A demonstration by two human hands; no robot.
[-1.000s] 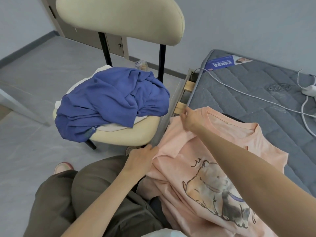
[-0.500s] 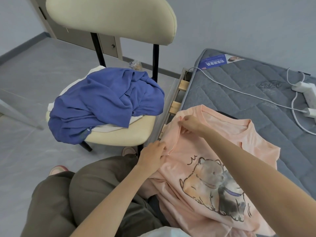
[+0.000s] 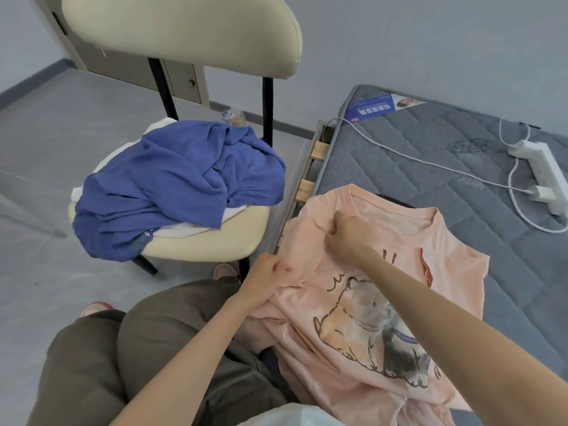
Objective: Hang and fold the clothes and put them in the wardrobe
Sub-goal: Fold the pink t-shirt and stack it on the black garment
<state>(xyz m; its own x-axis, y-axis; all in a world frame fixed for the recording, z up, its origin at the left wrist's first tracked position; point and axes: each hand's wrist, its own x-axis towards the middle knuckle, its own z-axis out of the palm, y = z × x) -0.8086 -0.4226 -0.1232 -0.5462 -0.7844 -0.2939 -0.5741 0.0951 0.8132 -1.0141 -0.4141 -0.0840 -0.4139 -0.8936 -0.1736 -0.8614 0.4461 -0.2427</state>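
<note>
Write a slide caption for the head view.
Left hand and right hand grip a peach cartoon-print T-shirt on a grey quilted mattress, beside a cream chair holding blue clothing.

Peach t-shirt [image 3: 362, 342] with bear print, blue garment [image 3: 172, 186], cream chair [image 3: 196, 32], grey quilted mattress [image 3: 430, 161].

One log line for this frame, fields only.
stage: folding | left hand: grips pink T-shirt side edge | right hand: pinches its shoulder | pending: blue garment on chair
</note>
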